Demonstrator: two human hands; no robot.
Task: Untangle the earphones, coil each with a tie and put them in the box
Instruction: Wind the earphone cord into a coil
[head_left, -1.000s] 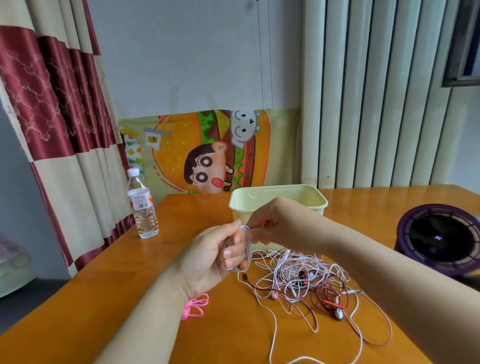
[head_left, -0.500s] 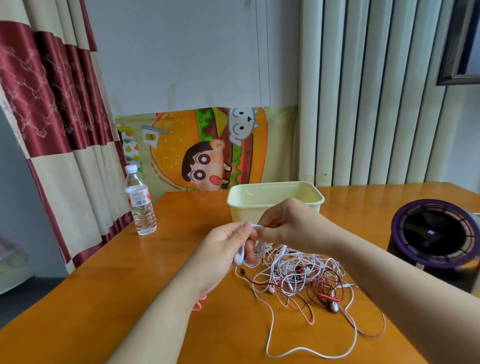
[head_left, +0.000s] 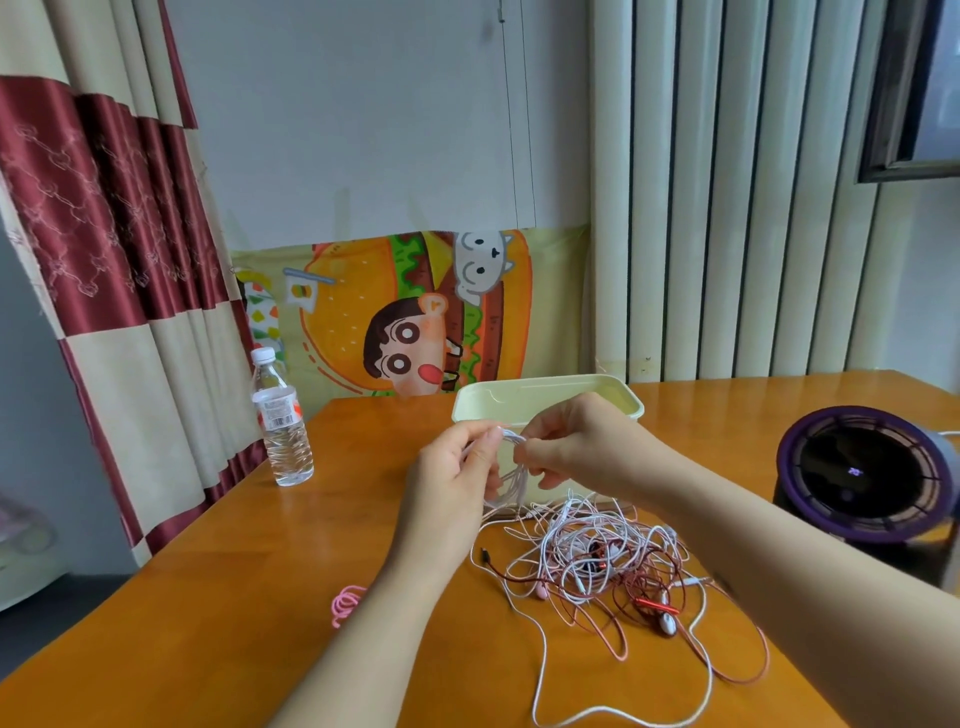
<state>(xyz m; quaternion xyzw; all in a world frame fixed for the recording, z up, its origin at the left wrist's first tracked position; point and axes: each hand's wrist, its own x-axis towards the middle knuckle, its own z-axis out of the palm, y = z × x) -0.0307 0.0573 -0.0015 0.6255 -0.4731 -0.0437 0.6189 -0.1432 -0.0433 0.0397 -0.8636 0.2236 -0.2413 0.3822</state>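
Coiling step: left hand grips the coil, loops hanging below its fingers; right hand pinches the top, likely keeping loops gathered; the tangle lies below the fingers, box just beyond.

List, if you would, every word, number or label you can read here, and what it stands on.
Label on the bottle: print and a barcode, too small to read.
Display on the device: lit characters, too blurred to read.
Drawings on the poster: no words show.
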